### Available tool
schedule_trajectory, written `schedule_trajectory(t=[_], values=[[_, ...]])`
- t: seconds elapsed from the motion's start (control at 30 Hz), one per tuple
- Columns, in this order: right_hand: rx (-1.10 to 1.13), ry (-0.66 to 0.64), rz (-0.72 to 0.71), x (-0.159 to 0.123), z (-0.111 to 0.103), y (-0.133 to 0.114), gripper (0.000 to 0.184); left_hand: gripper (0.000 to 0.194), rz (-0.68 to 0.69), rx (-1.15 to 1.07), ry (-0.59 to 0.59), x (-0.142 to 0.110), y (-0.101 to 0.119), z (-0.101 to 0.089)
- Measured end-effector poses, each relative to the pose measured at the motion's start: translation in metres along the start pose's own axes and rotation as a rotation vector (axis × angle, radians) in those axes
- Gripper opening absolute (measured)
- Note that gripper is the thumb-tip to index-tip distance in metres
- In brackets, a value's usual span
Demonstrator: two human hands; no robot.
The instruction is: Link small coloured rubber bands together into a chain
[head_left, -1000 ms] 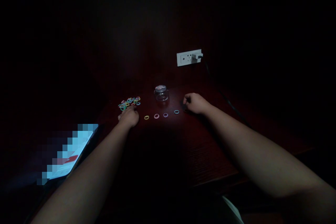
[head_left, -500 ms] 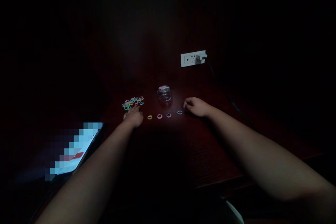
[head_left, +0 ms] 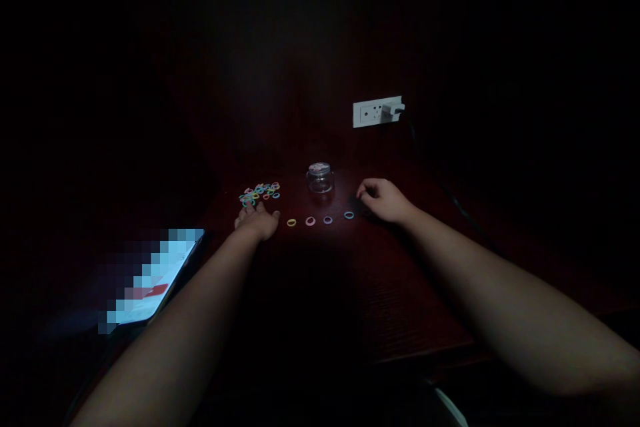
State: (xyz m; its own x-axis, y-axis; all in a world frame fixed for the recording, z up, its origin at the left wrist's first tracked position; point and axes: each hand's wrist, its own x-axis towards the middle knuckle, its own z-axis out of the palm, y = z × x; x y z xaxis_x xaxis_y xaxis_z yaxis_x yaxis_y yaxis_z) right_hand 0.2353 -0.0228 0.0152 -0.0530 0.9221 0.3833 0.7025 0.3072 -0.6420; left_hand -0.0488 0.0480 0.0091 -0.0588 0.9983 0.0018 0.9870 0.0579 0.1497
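My left hand (head_left: 257,220) lies open on the dark red table, fingers spread, at the near edge of a loose pile of small coloured elastic bands (head_left: 257,194). Right of it runs a spaced row: a yellow band (head_left: 291,222), a pink band (head_left: 311,221), a purple band (head_left: 328,220) and a blue band (head_left: 349,215). Just beyond the row's right end is my right hand (head_left: 385,200), its fingers curled in; shadow hides whatever they may hold. Behind the row stands a small clear jar (head_left: 320,181) with a patterned lid.
A lit phone or tablet screen (head_left: 160,280), partly pixelated, lies left of my left forearm. On the back wall, a white socket plate (head_left: 370,113) holds a plugged-in adapter (head_left: 393,109) with a dark cable. The table's front edge (head_left: 425,352) shows faintly; surroundings are very dark.
The whole view has shifted slightly, so things appear farther right. My left hand's fingers have spread wider, with the thumb out. My right hand stays curled near the row's end.
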Motion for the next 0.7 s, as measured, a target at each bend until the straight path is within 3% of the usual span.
schedule_trajectory(t=[0.23,0.43,0.7], values=[[0.083,-0.029,-0.005,-0.0016,0.0036,-0.003,0.014,0.076,-0.014,0.018,0.057,0.0057,-0.0065,-0.0016],[0.129,0.003,-0.025,-0.0004,0.0055,-0.0014,0.013,0.063,0.025,-0.036,0.102,0.0029,-0.0035,-0.0025],[0.152,0.022,-0.041,-0.0009,0.007,-0.0029,0.013,0.051,0.305,-0.346,0.488,0.0006,-0.0002,-0.0037]])
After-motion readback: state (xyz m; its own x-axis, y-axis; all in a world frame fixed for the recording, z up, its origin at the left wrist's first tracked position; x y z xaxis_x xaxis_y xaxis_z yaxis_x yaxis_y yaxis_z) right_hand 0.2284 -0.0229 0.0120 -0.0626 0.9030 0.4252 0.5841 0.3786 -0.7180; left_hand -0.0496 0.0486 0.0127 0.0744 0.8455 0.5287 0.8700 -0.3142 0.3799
